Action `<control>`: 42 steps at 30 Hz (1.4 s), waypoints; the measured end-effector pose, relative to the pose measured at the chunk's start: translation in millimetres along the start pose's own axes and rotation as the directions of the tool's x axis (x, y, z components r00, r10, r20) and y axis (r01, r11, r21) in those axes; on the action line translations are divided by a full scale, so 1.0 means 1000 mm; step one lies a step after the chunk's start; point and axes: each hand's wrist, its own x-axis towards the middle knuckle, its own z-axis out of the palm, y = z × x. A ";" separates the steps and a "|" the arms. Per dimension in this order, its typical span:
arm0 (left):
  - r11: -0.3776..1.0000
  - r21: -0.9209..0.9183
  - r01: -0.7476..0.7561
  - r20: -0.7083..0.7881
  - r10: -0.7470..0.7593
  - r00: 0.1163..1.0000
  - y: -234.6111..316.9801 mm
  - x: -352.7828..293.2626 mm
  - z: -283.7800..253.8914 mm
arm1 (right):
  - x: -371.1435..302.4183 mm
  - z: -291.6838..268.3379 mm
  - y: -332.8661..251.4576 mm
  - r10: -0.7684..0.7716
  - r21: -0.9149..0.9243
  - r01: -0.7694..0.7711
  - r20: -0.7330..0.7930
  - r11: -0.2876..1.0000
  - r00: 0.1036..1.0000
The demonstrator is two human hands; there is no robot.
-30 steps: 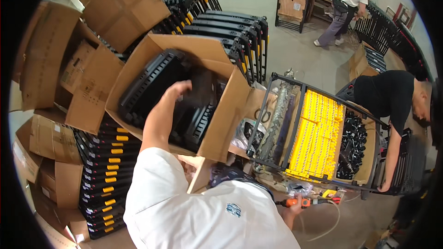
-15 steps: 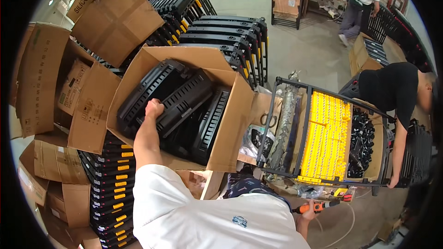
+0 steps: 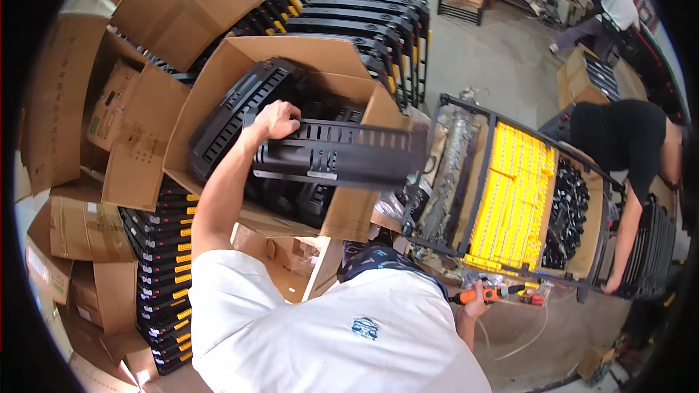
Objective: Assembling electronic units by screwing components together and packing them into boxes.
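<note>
The black slotted panel (image 3: 364, 162) was blurred at its right end, beyond the right edge of the open cardboard box (image 3: 351, 212), and it hid partly the other black panels (image 3: 234, 122) inside. The left hand (image 3: 277, 120) covered its upper edge near the left corner. The right hand (image 3: 475, 307) concealed some of the orange power tool (image 3: 493, 294). The white shirt (image 3: 320, 353) was cut off below.

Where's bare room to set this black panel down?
Grey floor lies bare between the black racks and the far carton. Crowded: the near carton under the panel, and inside the black frame, where yellow strips show.
</note>
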 end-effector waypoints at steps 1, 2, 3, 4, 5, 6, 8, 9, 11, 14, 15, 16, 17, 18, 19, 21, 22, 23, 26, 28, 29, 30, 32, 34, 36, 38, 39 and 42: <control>1.000 -0.005 -0.028 0.011 0.028 1.000 0.026 0.005 -0.012 | 0.001 -0.004 0.004 -0.009 0.000 0.009 -0.029 1.000 1.000; 0.983 0.008 -0.186 0.066 0.185 0.981 0.053 0.011 -0.023 | 0.004 -0.007 0.009 -0.017 0.004 0.017 -0.047 1.000 0.999; 0.944 0.017 -0.329 0.117 0.325 0.939 0.077 0.016 -0.027 | 0.005 -0.011 0.011 -0.019 0.010 0.020 -0.054 1.000 0.998; 0.861 -0.030 -0.508 0.085 0.509 0.857 0.104 0.029 -0.024 | 0.004 -0.018 0.008 -0.027 0.009 0.028 -0.077 1.000 0.997; 0.745 -0.068 -0.664 0.043 0.667 0.744 0.131 0.044 -0.021 | 0.003 -0.019 0.007 -0.043 0.037 0.046 -0.072 0.998 0.996; 0.688 -0.031 -0.725 0.083 0.725 0.684 0.160 0.059 -0.014 | -0.001 -0.020 0.006 -0.058 0.064 0.063 -0.067 0.996 0.996; 0.491 0.163 -0.856 0.091 0.856 0.508 0.221 0.094 0.009 | -0.009 -0.025 0.004 -0.081 0.091 0.088 -0.071 0.992 0.994; 0.390 0.299 -0.871 0.074 0.900 0.429 0.248 0.114 0.025 | -0.013 -0.030 0.003 -0.062 0.111 0.071 -0.083 0.991 0.995; 0.368 0.419 -0.830 0.120 0.884 0.453 0.301 0.145 0.048 | -0.017 -0.037 0.005 -0.031 0.153 0.046 -0.096 0.987 0.995; 0.335 0.428 -0.840 0.209 0.867 0.452 0.352 0.194 0.095 | -0.026 -0.048 0.014 -0.034 0.155 0.071 -0.232 0.985 0.972; 0.288 0.435 -0.853 0.275 0.860 0.431 0.372 0.206 0.108 | -0.033 -0.053 0.017 -0.047 0.158 0.089 -0.249 0.983 0.967; 0.283 0.441 -0.852 0.263 0.866 0.424 0.380 0.215 0.117 | -0.041 -0.055 0.019 -0.009 0.196 0.067 -0.283 0.978 0.959; 0.245 0.475 -0.845 0.289 0.864 0.412 0.385 0.223 0.128 | -0.047 -0.056 0.020 0.031 0.233 0.044 -0.312 0.971 0.950; 0.196 0.502 -0.843 0.320 0.863 0.391 0.392 0.232 0.139 | -0.053 -0.058 0.023 0.020 0.234 0.060 -0.324 0.970 0.946; 0.193 0.502 -0.843 0.312 0.869 0.385 0.393 0.238 0.147 | -0.059 -0.061 0.025 0.028 0.208 0.052 -0.368 0.977 0.929; 0.209 0.467 -0.859 0.405 0.813 0.418 0.390 0.249 0.162 | -0.064 -0.062 0.028 0.030 0.175 0.049 -0.420 0.983 0.907; 0.207 0.460 -0.864 0.402 0.819 0.410 0.386 0.256 0.167 | -0.066 -0.062 0.029 0.022 0.159 0.055 -0.441 0.986 0.897; 0.236 0.383 -0.893 0.398 0.830 0.389 0.377 0.258 0.173 | -0.070 -0.062 0.029 0.015 0.141 0.057 -0.462 0.988 0.887; 0.269 0.296 -0.917 0.399 0.837 0.374 0.365 0.264 0.185 | -0.072 -0.059 0.027 0.016 0.106 0.041 -0.495 0.994 0.869; 0.284 0.308 -0.908 0.412 0.820 0.397 0.363 0.266 0.188 | -0.072 -0.055 0.023 0.037 0.091 0.011 -0.506 0.996 0.861; 0.286 0.303 -0.909 0.407 0.824 0.395 0.364 0.267 0.187 | -0.073 -0.048 0.021 0.029 0.083 0.015 -0.509 0.996 0.860; 0.269 0.301 -0.915 0.428 0.819 0.382 0.367 0.266 0.187 | -0.074 -0.042 0.019 0.028 0.073 0.010 -0.505 0.997 0.862; 0.238 0.301 -0.923 0.468 0.807 0.361 0.370 0.264 0.185 | -0.076 -0.030 0.015 0.026 0.056 0.002 -0.494 0.998 0.869; 0.246 0.318 -0.916 0.430 0.823 0.370 0.373 0.264 0.190 | -0.074 -0.026 0.015 -0.009 0.023 0.022 -0.467 0.999 0.884; 0.249 0.349 -0.903 0.373 0.848 0.378 0.376 0.263 0.190 | -0.074 -0.024 0.015 -0.058 -0.026 0.052 -0.420 0.998 0.906; 0.263 0.348 -0.900 0.363 0.847 0.388 0.371 0.266 0.185 | -0.075 -0.026 0.017 -0.056 -0.027 0.049 -0.415 0.998 0.908; 0.278 0.348 -0.896 0.357 0.844 0.400 0.368 0.269 0.182 | -0.076 -0.028 0.017 -0.050 -0.025 0.043 -0.409 0.999 0.911; 0.291 0.355 -0.889 0.350 0.840 0.415 0.368 0.270 0.182 | -0.078 -0.026 0.016 -0.048 -0.032 0.038 -0.415 0.999 0.909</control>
